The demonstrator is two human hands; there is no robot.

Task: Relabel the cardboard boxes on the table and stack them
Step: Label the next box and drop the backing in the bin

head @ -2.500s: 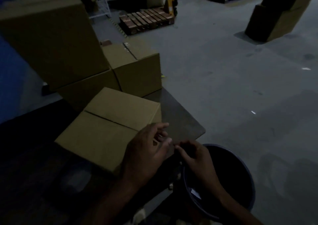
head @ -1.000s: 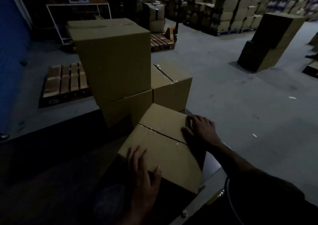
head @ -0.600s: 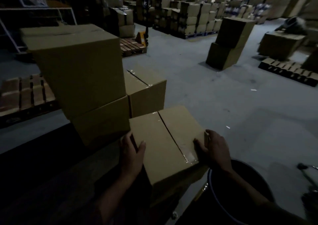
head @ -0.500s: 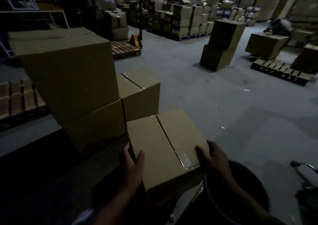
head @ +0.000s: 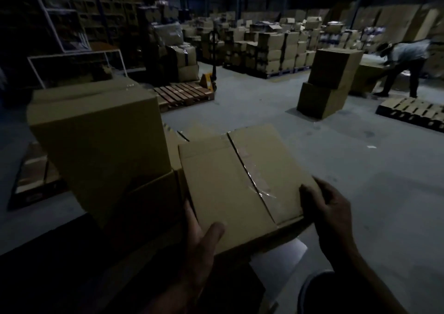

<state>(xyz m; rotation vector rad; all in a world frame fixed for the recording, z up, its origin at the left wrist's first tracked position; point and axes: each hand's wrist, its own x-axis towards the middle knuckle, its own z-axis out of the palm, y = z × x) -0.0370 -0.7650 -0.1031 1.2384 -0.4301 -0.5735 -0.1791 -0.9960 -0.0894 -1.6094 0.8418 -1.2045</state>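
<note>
A taped cardboard box [head: 230, 181] is lifted above the dark table [head: 72, 265], held between both my hands. My left hand [head: 201, 241] grips its near left corner, thumb on top. My right hand [head: 329, 208] grips its right edge with curled fingers. To the left, a large box [head: 96, 140] sits stacked on a lower box [head: 153, 201]. Behind the held box, a third box [head: 174, 145] is mostly hidden.
A dark bin rim [head: 310, 287] shows at the bottom right beside the table corner [head: 278, 256]. On the floor stand a wooden pallet [head: 185, 95], a stack of two boxes [head: 329, 80] and a bending person [head: 403, 64] at the far right.
Both hands have gripped the box's sides and raised it off the table, up and toward the stacked boxes. The camera has tilted up, showing more of the warehouse.
</note>
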